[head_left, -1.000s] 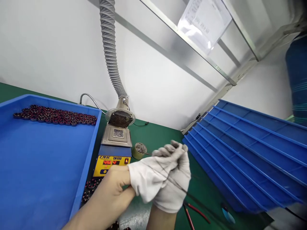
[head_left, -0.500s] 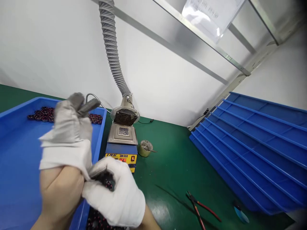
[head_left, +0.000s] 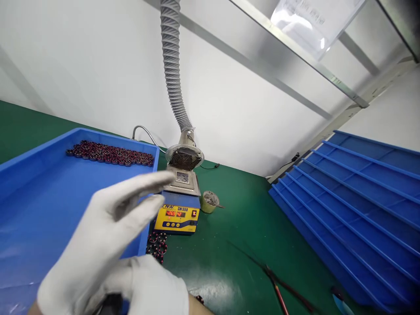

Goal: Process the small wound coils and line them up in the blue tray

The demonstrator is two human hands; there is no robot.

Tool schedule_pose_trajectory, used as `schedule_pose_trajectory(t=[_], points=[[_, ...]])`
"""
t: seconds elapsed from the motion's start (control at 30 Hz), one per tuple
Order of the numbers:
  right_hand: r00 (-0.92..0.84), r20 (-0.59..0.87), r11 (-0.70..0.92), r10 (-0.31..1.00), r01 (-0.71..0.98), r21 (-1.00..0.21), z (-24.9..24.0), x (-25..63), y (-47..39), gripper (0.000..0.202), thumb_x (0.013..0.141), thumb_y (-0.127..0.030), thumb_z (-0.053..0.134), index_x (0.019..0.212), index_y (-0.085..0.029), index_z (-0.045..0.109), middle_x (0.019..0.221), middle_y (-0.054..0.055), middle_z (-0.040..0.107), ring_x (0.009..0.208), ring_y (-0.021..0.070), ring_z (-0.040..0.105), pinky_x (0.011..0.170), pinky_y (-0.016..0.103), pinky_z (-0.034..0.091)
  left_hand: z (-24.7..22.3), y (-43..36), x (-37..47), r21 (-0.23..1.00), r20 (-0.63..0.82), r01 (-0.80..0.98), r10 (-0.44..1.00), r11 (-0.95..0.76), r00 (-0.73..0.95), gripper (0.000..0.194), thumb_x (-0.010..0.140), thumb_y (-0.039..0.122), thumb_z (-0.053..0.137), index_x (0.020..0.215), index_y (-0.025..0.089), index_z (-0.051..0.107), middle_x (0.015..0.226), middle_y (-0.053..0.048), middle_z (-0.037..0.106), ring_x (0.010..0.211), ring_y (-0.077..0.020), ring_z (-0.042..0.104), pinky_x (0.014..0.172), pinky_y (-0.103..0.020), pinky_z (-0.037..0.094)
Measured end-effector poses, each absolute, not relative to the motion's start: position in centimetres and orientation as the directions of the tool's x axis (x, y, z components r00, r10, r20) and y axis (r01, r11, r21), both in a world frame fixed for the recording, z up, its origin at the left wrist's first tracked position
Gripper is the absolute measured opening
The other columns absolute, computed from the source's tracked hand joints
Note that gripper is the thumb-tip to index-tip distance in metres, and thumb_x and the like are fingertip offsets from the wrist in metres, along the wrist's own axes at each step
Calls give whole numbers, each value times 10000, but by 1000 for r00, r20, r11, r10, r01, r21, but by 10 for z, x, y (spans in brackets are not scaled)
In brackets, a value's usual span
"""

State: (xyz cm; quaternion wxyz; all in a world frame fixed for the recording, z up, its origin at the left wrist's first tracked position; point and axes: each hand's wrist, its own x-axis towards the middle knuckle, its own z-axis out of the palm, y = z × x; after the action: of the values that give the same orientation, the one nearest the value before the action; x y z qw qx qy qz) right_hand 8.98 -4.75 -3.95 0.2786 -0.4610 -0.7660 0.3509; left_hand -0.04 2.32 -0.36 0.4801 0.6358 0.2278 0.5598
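My left hand (head_left: 105,227), in a white glove, is raised over the blue tray with fingers stretched out and the thumb apart. Nothing shows between them. Below it my right hand (head_left: 149,284), also gloved, has its fingers curled against the heel of the left hand, at the glove (head_left: 70,280) near the wrist. The right fingertips are partly hidden. Small black-and-red ring-shaped parts (head_left: 157,245) lie on the green table just beyond my right hand.
A blue tray (head_left: 78,175) holds many rings (head_left: 111,154) along its far side. Beside it stand a yellow-and-blue CM 550 heater unit (head_left: 177,218), a fume hose (head_left: 172,57) and a small cup (head_left: 210,202). Pliers (head_left: 278,293) and stacked blue trays (head_left: 348,210) are at right.
The left glove now covers the wrist that was bare. The left hand has turned and come lower, its fingers now pointing right. The right hand has dropped, and the view has shifted left.
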Motion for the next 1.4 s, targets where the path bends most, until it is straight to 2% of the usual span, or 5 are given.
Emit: schedule_pose_trajectory(t=[0.3,0.57,0.83,1.13,1.4], points=[[236,165,-12,958,606,-796,-85,181,-111,169,843,-206,521,941,-208,659,1041,73,657,996,176,605,918,314,462,-3,20,8,567,657,309,646,-763,389,142,870,274,494,912,229,621,889,6,663,800,-163,584,727,-306,441],[29,-105,-72,994,896,-437,-134,184,-142,298,811,-185,560,1079,-298,627,1164,35,616,1104,240,509,951,401,379,-5,18,15,375,605,362,521,-854,602,216,884,372,450,955,234,600,862,1,647,739,-187,568,655,-324,405],[302,-3,-232,953,723,-650,-137,200,-93,40,706,-162,616,737,-185,623,776,35,684,734,174,621,710,294,480,-6,20,17,373,512,380,530,-846,676,163,872,350,469,936,267,595,833,20,637,728,-198,564,653,-350,401],[372,371,443,851,-130,-887,-14,177,-43,387,685,-209,725,1051,-221,601,1027,46,650,932,172,617,840,289,489,-15,20,18,587,618,158,566,-794,545,593,797,408,600,1318,360,321,1292,-5,508,1157,-212,488,962,-371,430],[378,489,576,786,-158,-802,-19,166,-32,254,614,-218,783,820,-245,637,846,2,642,793,135,609,724,230,511,-20,7,39,385,832,208,436,-899,343,419,849,284,539,1243,307,398,1162,-22,586,1069,-188,542,918,-336,480]])
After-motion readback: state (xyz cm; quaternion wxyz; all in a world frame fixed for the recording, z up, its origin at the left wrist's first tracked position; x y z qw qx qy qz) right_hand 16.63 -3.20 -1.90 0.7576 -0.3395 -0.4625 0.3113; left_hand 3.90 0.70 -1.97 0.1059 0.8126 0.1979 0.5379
